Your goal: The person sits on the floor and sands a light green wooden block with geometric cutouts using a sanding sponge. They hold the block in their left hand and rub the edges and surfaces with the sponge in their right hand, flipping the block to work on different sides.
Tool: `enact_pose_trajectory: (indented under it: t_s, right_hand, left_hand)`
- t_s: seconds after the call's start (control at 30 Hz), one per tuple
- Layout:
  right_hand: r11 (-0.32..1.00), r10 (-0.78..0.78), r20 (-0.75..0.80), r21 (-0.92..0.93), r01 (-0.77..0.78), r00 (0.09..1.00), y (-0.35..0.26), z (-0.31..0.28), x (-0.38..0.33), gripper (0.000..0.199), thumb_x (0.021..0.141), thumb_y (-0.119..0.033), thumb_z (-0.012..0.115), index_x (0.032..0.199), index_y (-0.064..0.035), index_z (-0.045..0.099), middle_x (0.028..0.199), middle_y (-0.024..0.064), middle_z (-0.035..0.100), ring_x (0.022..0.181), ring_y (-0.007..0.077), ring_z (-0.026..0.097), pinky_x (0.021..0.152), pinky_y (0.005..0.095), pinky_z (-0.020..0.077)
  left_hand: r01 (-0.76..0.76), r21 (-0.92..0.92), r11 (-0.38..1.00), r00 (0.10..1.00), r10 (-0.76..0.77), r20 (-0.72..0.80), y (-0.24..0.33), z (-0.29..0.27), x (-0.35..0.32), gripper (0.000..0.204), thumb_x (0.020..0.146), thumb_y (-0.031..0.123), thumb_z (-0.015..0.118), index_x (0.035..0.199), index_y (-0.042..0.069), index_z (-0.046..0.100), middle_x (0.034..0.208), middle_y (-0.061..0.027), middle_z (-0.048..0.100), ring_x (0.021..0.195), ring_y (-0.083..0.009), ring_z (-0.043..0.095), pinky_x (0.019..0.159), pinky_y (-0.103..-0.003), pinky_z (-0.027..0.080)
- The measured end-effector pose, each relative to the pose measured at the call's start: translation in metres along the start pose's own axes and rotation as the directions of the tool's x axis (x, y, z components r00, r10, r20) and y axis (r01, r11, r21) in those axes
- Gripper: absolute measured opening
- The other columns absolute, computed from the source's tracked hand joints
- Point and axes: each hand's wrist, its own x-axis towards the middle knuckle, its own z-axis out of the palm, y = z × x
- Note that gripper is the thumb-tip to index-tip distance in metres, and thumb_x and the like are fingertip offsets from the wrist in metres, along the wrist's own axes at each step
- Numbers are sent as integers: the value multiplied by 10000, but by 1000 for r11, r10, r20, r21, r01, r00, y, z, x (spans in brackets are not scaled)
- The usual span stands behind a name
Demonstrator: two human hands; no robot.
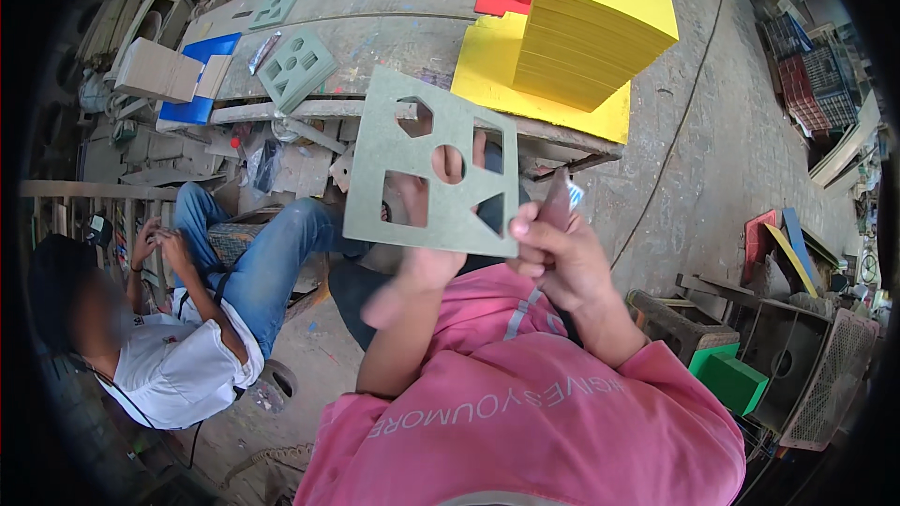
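Note:
A thin grey-green board [408, 155] with several cut-out shapes, a circle in its middle, is held up in front of me. My left hand [433, 269] supports it from behind and below; some of its fingers show through the holes, the rest are hidden. My right hand [574, 262] is closed round a folded brown strip [556, 203] that looks like sandpaper, with a white and blue patch. Its fingertips are beside the board's lower right corner; whether they touch it I cannot tell.
A worn workbench [394, 42] holds a tall stack of yellow boards [591, 37], similar green boards [298, 70] and a wooden block [157, 70]. At left sits a person in white [183, 365], hands raised. A cable [689, 122] crosses the floor; a crate [816, 375] stands at right.

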Motion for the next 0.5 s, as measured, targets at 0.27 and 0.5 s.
enact_pose_trajectory:
  t_s: [0.27, 0.5]
  right_hand:
    - [704, -566, 61, -483, 520, 822, 25, -3, -4, 325, 844, -58, 706, 1124, 0, 552, 869, 12, 585, 752, 62, 523, 638, 200, 433]
    - [270, -625, 244, -824, 499, 742, 1, 1, -2, 513, 783, -76, 794, 1188, -16, 484, 594, -14, 510, 542, 23, 434, 522, 181, 298]
  left_hand:
    - [187, -196, 963, 980, -197, -32, 6, 2, 11, 984, 761, 462, 645, 1524, 149, 108, 1404, -265, 332, 1292, -446, 379, 1125, -575, 255]
    - [415, -96, 905, 908, -418, -15, 5, 21, 6, 1005, 759, 589, 559, 1525, 106, 124, 1418, -300, 296, 1275, -412, 388, 1044, -508, 350]
